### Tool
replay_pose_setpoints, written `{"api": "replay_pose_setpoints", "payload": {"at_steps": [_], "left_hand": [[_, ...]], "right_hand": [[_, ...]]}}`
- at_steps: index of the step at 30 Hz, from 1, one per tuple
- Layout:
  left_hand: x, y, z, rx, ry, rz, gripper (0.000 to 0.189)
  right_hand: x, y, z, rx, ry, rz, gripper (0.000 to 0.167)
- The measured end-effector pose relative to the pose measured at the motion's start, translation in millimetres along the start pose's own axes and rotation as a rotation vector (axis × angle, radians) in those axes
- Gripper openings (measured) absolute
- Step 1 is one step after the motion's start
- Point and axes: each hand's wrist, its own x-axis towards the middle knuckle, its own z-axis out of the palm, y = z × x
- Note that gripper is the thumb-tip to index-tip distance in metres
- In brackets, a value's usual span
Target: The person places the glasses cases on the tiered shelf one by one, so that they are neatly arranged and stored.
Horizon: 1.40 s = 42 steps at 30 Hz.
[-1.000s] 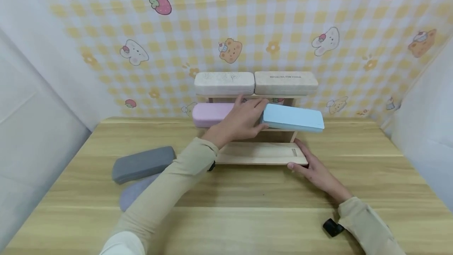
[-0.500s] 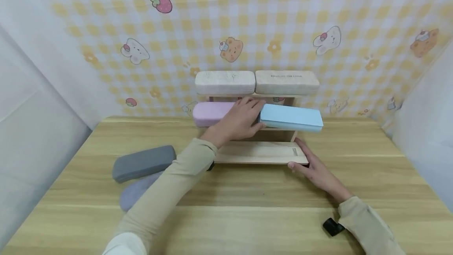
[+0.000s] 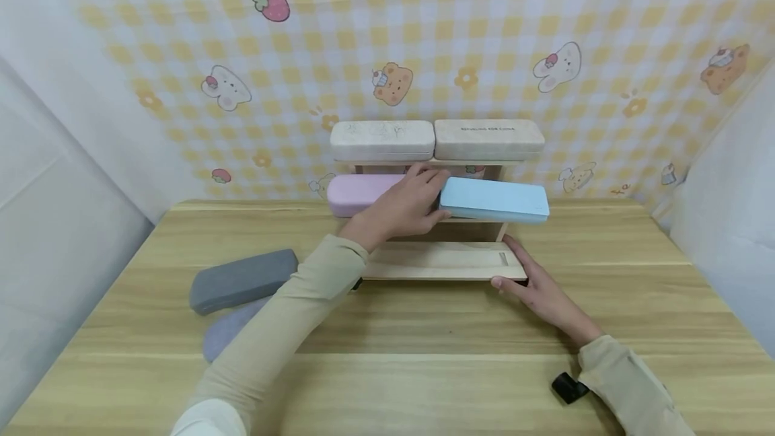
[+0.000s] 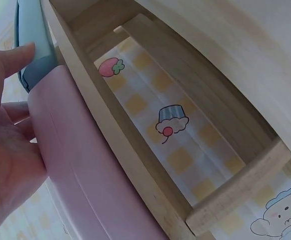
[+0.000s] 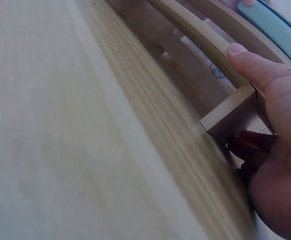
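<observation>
A light-blue glasses case lies on the middle tier of a small wooden rack, its right end jutting past the tier. My left hand pinches its left end, thumb on the near side. Left of it on the same tier is a pink glasses case, partly covered by that hand; in the left wrist view the two cases meet end to end. My right hand grips the right end of the rack's bottom board, thumb on the front edge and fingers underneath.
Two pale glasses cases, one patterned and one lettered, stand side by side on the top tier. A grey case and a lilac-grey case lie on the table at left, near my left forearm. A checked cloth hangs behind.
My left hand and the blue case have shifted slightly left, toward the pink case. The right hand keeps its hold on the rack.
</observation>
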Motion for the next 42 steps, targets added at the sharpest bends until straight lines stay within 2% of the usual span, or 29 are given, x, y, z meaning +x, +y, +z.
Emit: {"api": "replay_pose_setpoints", "payload": {"at_steps": [5, 9, 16, 22, 28, 35, 42], "left_hand": [[1.9, 1.4, 1.8, 0.074, 0.007, 0.031, 0.063], [-1.1, -1.4, 0.3, 0.128, 0.042, 0.002, 0.063], [-4.3, -3.6, 0.5, 0.114, 0.091, -0.007, 0.06], [-4.2, -1.3, 2.7, 0.104, 0.072, -0.006, 0.062], [-1.5, -6.7, 0.1, 0.13, 0.103, 0.012, 0.061], [-2.8, -11.5, 1.3, 0.131, 0.062, 0.005, 0.063], [3.2, -10.0, -1.4, 0.149, 0.013, 0.002, 0.061]], "right_hand": [[-4.2, 3, 1, -0.014, 0.011, 0.016, 0.081], [0.4, 1, 1, -0.012, 0.005, -0.004, 0.081], [4.5, -1, -1, 0.008, 0.005, -0.011, 0.082], [0.6, 2, -1, 0.009, -0.016, 0.009, 0.082], [6.6, 1, -3, -0.009, -0.006, -0.01, 0.083], [9.5, 3, -2, -0.012, -0.021, 0.008, 0.084], [8.9, 3, -5, 0.0, -0.013, 0.025, 0.084]]}}
